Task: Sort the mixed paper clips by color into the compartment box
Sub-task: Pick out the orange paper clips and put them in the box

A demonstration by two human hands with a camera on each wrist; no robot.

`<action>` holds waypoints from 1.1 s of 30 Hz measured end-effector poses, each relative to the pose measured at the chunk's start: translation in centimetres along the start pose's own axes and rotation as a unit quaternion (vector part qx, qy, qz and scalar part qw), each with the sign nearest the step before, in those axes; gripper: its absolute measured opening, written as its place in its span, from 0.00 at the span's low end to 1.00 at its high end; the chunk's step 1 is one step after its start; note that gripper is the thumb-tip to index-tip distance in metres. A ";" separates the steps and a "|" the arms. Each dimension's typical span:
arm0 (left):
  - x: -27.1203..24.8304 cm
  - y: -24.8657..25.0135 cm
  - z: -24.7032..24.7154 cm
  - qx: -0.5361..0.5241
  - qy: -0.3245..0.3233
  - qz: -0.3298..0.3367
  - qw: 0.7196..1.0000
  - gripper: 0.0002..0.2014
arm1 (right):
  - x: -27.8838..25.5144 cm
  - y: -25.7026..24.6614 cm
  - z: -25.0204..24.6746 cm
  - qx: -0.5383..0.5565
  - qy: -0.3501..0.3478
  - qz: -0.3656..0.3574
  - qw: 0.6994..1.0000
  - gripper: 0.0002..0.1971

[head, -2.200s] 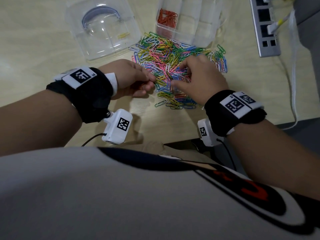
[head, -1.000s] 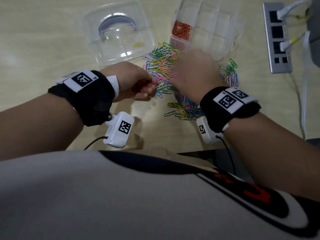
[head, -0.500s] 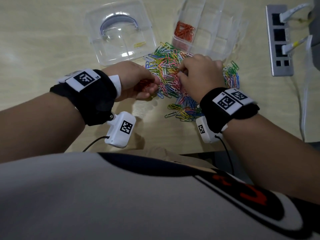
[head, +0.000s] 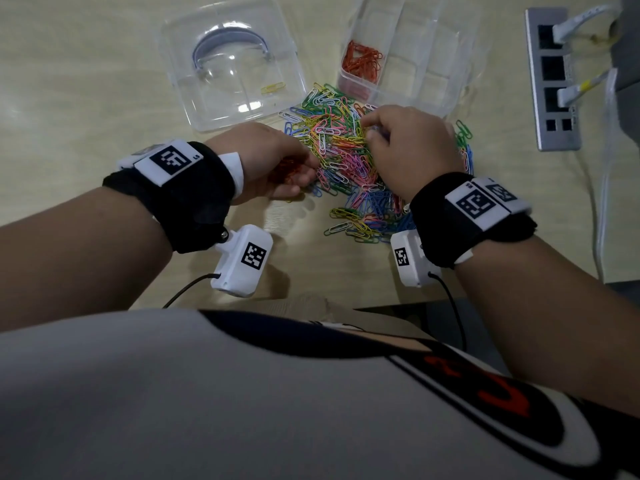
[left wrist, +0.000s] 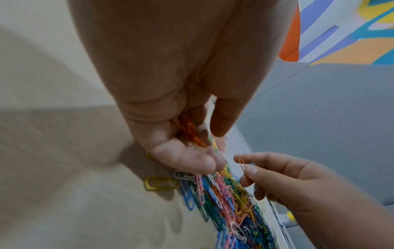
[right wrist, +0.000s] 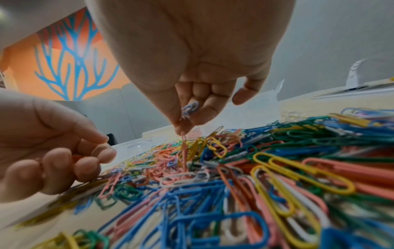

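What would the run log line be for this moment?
left hand: holds orange clips | right hand: pinches one clip over pile | compartment box: orange only

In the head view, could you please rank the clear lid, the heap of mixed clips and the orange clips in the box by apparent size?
1. Clear lid and heap of mixed clips: alike; hands cover part of the heap.
2. Orange clips in the box: smallest.
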State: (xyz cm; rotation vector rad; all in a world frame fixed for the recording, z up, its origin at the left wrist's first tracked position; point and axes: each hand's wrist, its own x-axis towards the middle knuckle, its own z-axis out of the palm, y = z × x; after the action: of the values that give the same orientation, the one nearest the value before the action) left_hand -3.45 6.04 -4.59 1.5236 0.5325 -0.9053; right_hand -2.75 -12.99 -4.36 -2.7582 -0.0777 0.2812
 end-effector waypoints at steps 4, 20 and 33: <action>0.1 0.1 0.1 -0.004 -0.002 0.004 1.000 0.11 | -0.3 -0.1 0.2 0.093 -0.029 -0.016 0.995 0.07; 0.3 -0.4 0.3 -0.038 -0.028 0.045 0.998 0.11 | 0.6 -0.2 0.3 -0.027 0.029 -0.037 0.999 0.10; 0.4 0.1 0.3 -0.033 -0.021 0.006 0.999 0.16 | 0.6 -1.2 0.8 -0.003 0.015 -0.066 0.998 0.08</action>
State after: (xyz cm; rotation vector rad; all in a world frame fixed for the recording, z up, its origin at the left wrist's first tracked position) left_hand -3.21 5.67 -4.80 1.4443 0.5180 -0.9003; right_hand -2.35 -11.56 -4.77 -2.7482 -0.2508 0.2035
